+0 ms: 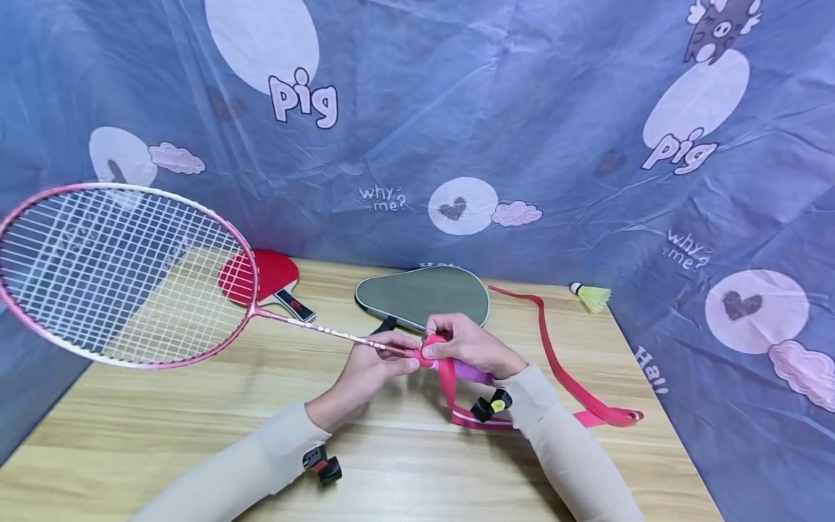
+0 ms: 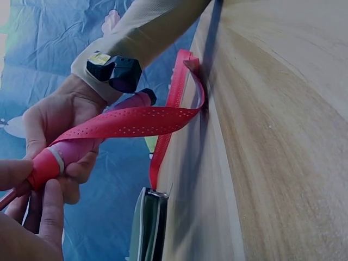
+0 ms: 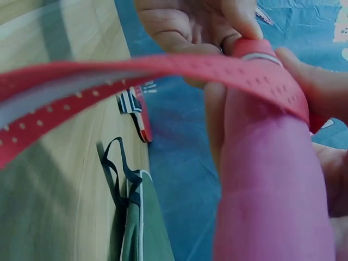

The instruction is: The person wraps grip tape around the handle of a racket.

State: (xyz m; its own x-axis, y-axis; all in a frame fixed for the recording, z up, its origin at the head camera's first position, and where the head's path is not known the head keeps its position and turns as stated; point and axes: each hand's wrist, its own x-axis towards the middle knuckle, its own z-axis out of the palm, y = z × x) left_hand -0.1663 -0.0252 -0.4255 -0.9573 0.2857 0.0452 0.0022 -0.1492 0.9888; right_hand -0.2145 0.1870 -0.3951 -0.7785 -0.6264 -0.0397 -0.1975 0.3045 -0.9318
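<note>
A badminton racket [image 1: 251, 310] is held above the table, its strung head to the left. My left hand [image 1: 375, 366] grips it where the thin shaft meets the handle. The handle [image 3: 272, 185] is wrapped in pink-purple. With its thumb and fingers, my right hand [image 1: 472, 344] pinches red perforated grip tape [image 2: 136, 122] at the handle's top end. The tape circles the handle there, over a pale ring [image 2: 58, 157]. From the handle it hangs in a loose loop, showing a white backing strip, and runs right across the table.
Behind the hands lies a grey-green paddle case [image 1: 424, 293] with a black strap. To its left is a red table tennis paddle [image 1: 277, 272]. A yellow shuttlecock [image 1: 591, 296] lies at the back right. A blue printed cloth [image 1: 404, 130] hangs behind the wooden table [image 1: 163, 435].
</note>
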